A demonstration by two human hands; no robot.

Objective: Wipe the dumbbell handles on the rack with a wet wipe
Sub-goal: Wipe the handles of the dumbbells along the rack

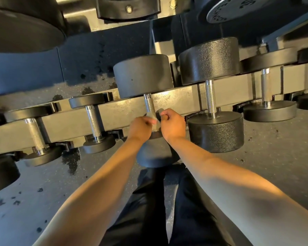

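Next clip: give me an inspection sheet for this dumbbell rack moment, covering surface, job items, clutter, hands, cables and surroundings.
Surface: metal rack rail, scuffed, carrying a row of dumbbells.
Job's things: wet wipe, greyish, wrapped at the near end of the middle dumbbell handle; neighbouring handles, such as the right-hand handle, are bare.
Clutter: dark specks and smudges on the speckled floor.
Grips: left hand pinches the wipe against the handle; right hand is curled beside it, seemingly on the wipe's other edge.
Cables: nothing seen.
Surroundings: upper tier with larger dumbbells and a weight plate; the person's dark trousers below.
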